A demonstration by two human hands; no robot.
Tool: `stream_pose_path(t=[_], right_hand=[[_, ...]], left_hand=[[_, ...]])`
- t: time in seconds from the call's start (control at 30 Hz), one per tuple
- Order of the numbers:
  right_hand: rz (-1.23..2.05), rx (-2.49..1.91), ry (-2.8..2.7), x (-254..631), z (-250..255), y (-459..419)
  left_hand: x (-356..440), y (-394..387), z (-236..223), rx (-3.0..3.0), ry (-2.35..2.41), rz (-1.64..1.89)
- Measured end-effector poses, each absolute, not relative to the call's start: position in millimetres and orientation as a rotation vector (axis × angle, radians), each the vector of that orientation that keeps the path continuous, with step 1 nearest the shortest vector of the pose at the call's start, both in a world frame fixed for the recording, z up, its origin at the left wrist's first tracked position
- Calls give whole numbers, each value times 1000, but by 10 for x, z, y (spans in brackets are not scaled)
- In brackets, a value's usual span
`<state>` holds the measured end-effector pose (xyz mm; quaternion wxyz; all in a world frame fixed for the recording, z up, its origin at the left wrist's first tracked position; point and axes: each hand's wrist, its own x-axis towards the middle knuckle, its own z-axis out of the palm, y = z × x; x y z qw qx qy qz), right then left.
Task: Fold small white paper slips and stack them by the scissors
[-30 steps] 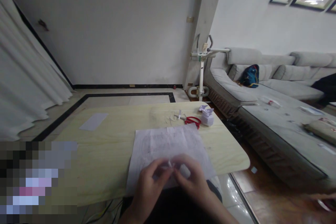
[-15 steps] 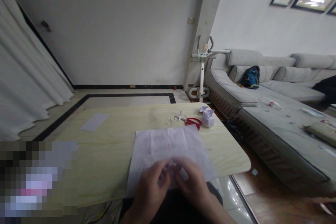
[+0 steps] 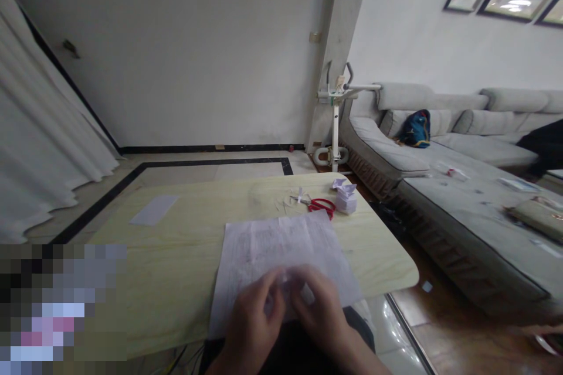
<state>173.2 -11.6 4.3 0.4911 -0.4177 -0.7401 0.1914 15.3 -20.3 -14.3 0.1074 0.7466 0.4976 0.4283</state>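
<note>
A pale wood-grain worktop (image 3: pixel 171 269) stands before a grey wall (image 3: pixel 211 58), with a light sofa (image 3: pixel 466 187) to the right. Head view: the left hand (image 3: pixel 256 310) and right hand (image 3: pixel 320 302) meet over the near part of a large creased sheet (image 3: pixel 281 246), fingers curled and fingertips close together. Between the fingertips is a small whitish piece (image 3: pixel 285 277), blurred and partly hidden; its exact form cannot be told. Beyond the sheet lie red-handled scissors (image 3: pixel 322 206), their blades beside thin pale scraps (image 3: pixel 285 205). Just right of the scissors sits a folded pale-purple paper form (image 3: pixel 346 199); whether it contains anything cannot be told. A smaller blank sheet (image 3: pixel 155 210) lies flat at the far left.
</note>
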Motion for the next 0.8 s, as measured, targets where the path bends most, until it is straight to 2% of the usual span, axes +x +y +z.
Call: stream_pose_path(t=[0.3,0.8], right_hand=[[491,-936,-1779,1731,44,-139],[530,-914,-1622,1734,87,-154]], left_hand=[[144,-248,-77,2059,1423,1385],[139,-257,38,1892,1231,1395]])
